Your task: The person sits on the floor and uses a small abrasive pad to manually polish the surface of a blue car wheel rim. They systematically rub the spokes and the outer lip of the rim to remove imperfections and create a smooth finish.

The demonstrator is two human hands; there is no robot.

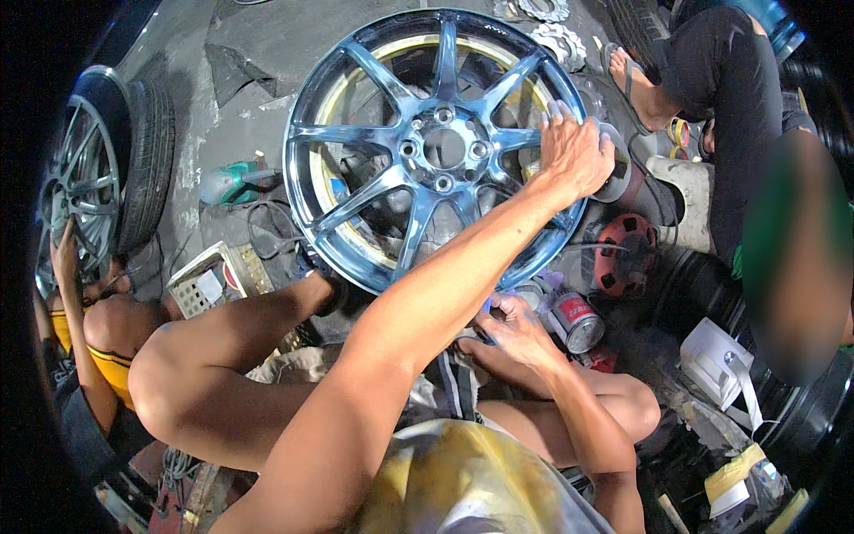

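A glossy blue multi-spoke metal wheel rim lies face up in front of the seated person, with a pale yellow band showing inside its barrel and whitish, cloudy patches across its spokes. The person's left hand is set on the right-hand lip of the rim, fingers extended and close together, pointing away from the body; whether they grip the lip or press something against it cannot be determined. The person's right hand is just off the near edge of the rim, fingers bent inward, with a little blue-purple material at the fingertips; what it is and how firmly it is held cannot be determined. Left of the rim is a green-bodied power tool; farther left, a black-tyred wheel with grey spokes stands upright, with another person's hand at its face. To the near left of the rim sits a cream perforated plastic basket. To the near right are a red and silver metal can and a red rounded tool. Beyond the rim, toward its right, lie toothed silver metal discs; farther right is a co-worker's sandalled foot.
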